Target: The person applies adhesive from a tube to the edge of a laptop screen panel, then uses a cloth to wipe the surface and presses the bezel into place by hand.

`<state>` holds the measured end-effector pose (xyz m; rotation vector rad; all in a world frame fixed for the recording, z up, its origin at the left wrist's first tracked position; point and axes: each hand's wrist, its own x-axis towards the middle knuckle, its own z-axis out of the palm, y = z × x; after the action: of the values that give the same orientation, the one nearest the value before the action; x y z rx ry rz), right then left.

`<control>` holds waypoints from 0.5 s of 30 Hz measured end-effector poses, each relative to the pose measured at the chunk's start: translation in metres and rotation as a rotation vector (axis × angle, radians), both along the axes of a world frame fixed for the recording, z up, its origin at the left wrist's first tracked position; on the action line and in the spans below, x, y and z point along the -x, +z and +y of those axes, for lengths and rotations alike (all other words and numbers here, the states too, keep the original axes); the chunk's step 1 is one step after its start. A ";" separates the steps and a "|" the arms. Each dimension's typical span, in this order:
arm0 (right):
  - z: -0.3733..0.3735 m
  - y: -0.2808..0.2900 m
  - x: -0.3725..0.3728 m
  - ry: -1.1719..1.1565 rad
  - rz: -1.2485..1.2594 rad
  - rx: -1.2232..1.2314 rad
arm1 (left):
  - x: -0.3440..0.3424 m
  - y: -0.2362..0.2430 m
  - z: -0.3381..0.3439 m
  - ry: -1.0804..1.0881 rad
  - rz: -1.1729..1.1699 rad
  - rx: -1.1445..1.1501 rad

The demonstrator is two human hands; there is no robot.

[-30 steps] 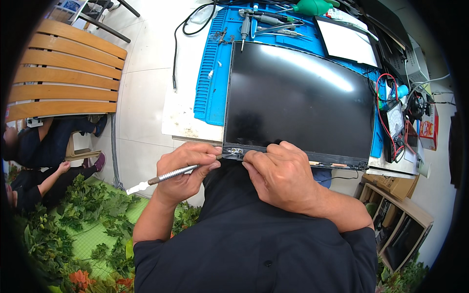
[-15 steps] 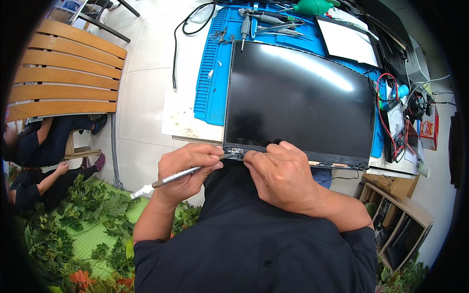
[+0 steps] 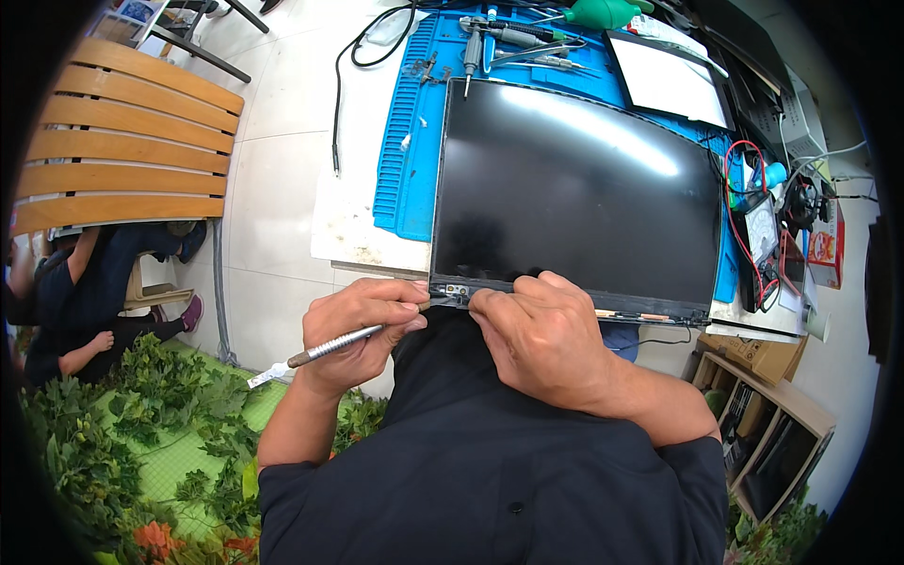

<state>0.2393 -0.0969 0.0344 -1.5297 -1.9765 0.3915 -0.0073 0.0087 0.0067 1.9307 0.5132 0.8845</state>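
Observation:
A black laptop screen lies face up on the blue work mat, its lower edge toward me. A small metal hinge bracket shows at its near left corner. My left hand is closed around a slim silver pen-like tool with a brown section and a flat whitish rear end. The tool's front end is by the bracket, partly hidden by my fingers. Just right of the bracket, my right hand grips the screen's lower edge with bent fingers. Its fingertips are partly hidden.
The blue mat has a ridged left side. Screwdrivers, tweezers and a green air blower lie at the far side. A white panel, red wires and clutter stand right. A slatted wooden bench and seated people are left.
The rear end of the silver tool has shifted slightly left and down with a small turn of my left hand. My right hand and the screen look the same.

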 end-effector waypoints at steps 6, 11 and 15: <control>0.000 0.000 0.000 0.000 0.008 -0.005 | -0.001 0.002 0.001 0.000 0.032 -0.013; 0.001 0.001 0.000 0.004 0.005 0.012 | -0.002 0.000 0.001 -0.003 0.024 -0.016; 0.001 0.001 0.000 0.010 0.001 0.016 | -0.002 -0.002 0.002 -0.013 0.026 -0.059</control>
<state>0.2395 -0.0955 0.0357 -1.5294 -1.9861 0.4132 -0.0053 0.0107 0.0046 1.9995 0.4943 0.8759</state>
